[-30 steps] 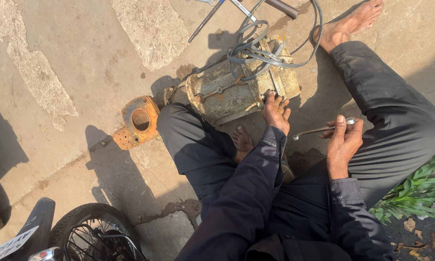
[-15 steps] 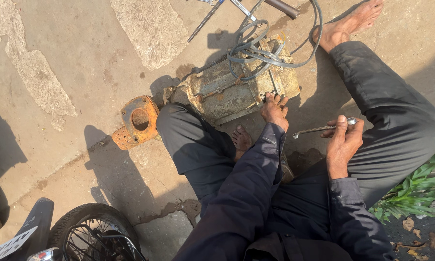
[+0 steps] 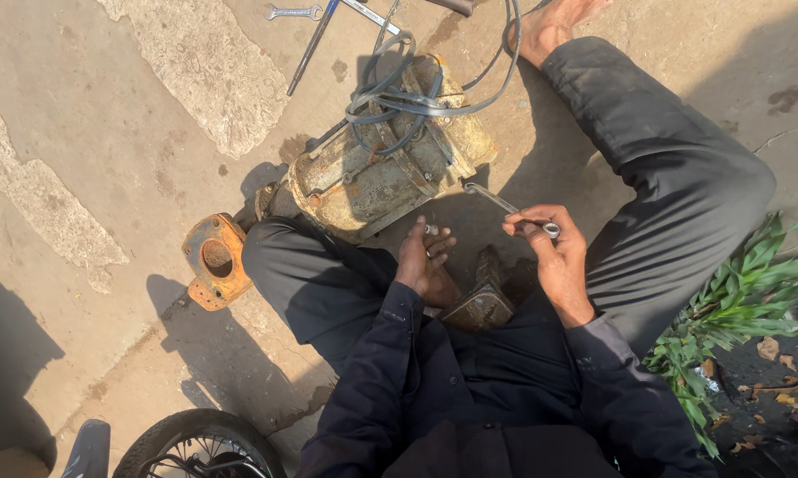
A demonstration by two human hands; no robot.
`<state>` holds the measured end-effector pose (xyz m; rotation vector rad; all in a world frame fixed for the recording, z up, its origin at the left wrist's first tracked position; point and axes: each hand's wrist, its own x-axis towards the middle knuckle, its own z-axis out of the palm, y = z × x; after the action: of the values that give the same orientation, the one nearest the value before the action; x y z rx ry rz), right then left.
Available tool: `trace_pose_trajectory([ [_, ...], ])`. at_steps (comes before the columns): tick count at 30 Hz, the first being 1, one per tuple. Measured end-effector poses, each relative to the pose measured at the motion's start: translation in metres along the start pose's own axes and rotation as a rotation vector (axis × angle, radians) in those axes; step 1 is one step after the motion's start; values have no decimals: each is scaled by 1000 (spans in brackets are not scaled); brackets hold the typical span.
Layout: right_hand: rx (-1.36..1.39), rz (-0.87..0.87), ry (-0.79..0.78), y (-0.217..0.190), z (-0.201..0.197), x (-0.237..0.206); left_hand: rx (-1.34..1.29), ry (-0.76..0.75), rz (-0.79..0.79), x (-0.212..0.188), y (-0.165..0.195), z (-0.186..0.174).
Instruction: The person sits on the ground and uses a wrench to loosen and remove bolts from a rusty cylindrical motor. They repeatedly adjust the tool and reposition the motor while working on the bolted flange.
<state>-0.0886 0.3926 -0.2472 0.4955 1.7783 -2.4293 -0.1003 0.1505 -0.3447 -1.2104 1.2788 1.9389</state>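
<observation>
On concrete, right hand [image 3: 554, 257] grips a wrench [image 3: 508, 206] beside the motor [image 3: 377, 168]; left hand [image 3: 426, 261] pinches a small bolt [image 3: 431, 229].

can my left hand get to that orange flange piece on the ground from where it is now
Probably not directly: the left hand sits inside the bent left leg, and the orange flange lies outside that knee, so the leg is in the way.

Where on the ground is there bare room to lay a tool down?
Bare concrete spreads left of the rusty motor, above the orange flange. Crowded: the lap, where left hand and right hand work, and the cables.
</observation>
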Motion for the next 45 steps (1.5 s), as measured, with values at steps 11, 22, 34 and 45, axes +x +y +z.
trace_pose_trajectory([
  [11,-331,237,-309,8,10,-15,-363,-157,173,2,18,-5],
  [22,-659,337,-121,27,37,-3,394,1,472,-51,151,-32],
  [34,-417,407,91,50,56,23,930,487,940,97,305,-91],
  [45,3,555,427,42,53,37,592,58,755,53,286,-11],
])
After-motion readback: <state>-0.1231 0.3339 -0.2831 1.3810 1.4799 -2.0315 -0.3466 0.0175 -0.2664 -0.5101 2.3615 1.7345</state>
